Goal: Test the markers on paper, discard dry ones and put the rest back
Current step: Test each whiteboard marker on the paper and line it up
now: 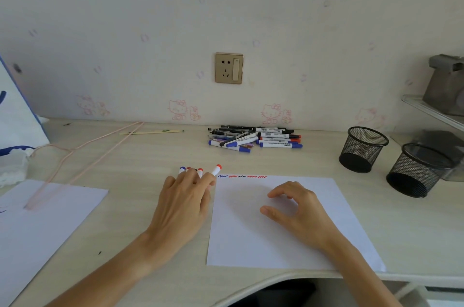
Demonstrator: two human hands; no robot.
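Note:
A white test sheet lies in front of me, with several short blue, red and black squiggles along its top edge. My left hand lies palm down just left of the sheet, over several markers whose red and blue ends stick out past my fingers. My right hand hovers over the sheet, fingers curled and apart, holding nothing. A pile of markers and pens lies by the wall.
Two black mesh pen cups stand at the right. Another white sheet lies at the left under a pink wire hanger. A pencil lies near the wall. The desk's curved front edge is close to me.

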